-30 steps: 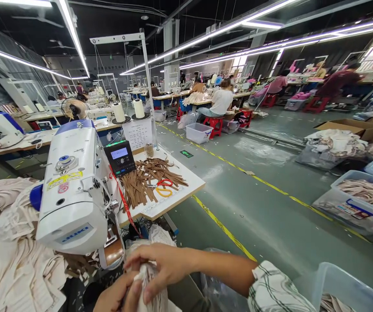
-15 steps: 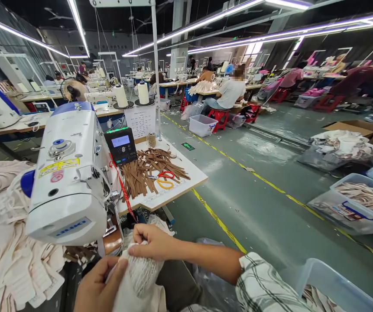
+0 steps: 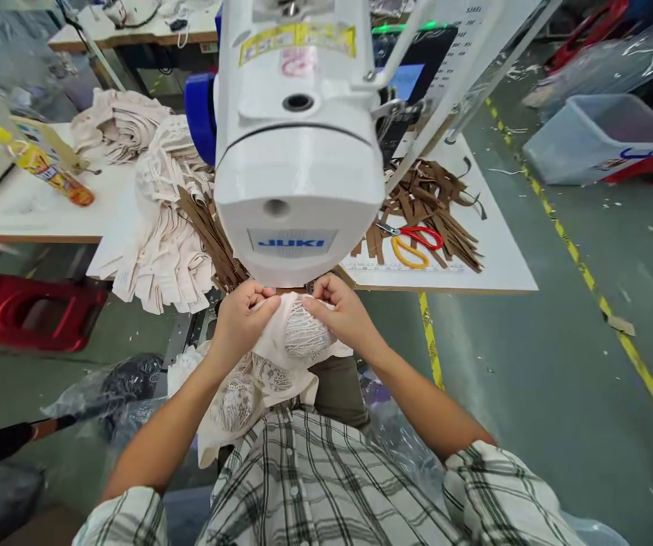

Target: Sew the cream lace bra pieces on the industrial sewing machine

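Cream lace fabric (image 3: 303, 330) is stretched between my two hands at the front of a white sewing machine (image 3: 303, 182). My left hand (image 3: 242, 315) pinches its left edge between thumb and fingers. On the other side my right hand (image 3: 344, 309) pinches the top right edge. The rest of the lace pieces (image 3: 240, 398) hang down over my lap. The machine's head hides the needle area, and the fabric's upper edge lies just below it.
Brown strips (image 3: 445, 220) and scissors with red and yellow handles (image 3: 411, 246) lie on the table's right side. Stacked cream pieces (image 3: 161, 250) hang over the left edge. A drink bottle (image 3: 47, 171) lies farther left, above a red stool (image 3: 30, 311).
The view has swung down and left onto the machine and my lap. My hands have come to the machine's front edge, both still pinching the lace fabric.
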### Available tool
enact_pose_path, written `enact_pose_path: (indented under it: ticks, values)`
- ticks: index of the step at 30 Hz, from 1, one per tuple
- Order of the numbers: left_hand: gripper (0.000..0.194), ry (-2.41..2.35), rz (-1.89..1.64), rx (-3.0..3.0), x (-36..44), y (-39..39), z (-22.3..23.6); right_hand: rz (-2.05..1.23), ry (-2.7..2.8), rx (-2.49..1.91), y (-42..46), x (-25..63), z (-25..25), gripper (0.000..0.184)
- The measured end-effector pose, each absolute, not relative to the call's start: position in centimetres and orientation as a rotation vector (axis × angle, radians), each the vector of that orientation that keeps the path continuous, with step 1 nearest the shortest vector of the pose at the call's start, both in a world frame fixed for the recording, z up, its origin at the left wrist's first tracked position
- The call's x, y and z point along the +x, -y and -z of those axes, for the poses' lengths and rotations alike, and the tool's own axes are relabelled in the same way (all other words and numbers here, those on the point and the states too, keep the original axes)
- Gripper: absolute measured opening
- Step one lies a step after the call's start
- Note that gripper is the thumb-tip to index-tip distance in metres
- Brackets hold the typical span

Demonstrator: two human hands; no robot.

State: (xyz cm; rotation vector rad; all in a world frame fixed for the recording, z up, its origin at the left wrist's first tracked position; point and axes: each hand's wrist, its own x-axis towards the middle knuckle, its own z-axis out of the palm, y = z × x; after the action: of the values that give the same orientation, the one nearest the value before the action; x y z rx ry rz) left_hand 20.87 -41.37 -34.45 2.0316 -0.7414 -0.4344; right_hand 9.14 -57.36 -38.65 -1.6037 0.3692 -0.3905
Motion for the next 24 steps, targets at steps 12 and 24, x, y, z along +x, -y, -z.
enact_pose_path:
  ticks: [12, 24]
  values:
    - [0.044, 0.675, 0.484, 2.157, 21.7, 42.6, 33.3, 0.327, -0.349, -1.573, 59.0, 10.6, 39.7, 0.041]
    - [0.044, 0.718, 0.467, 2.125, 22.5, 42.0, 33.1, -0.107, -0.075, -1.434, 58.0, 8.4, 46.2, 0.102]
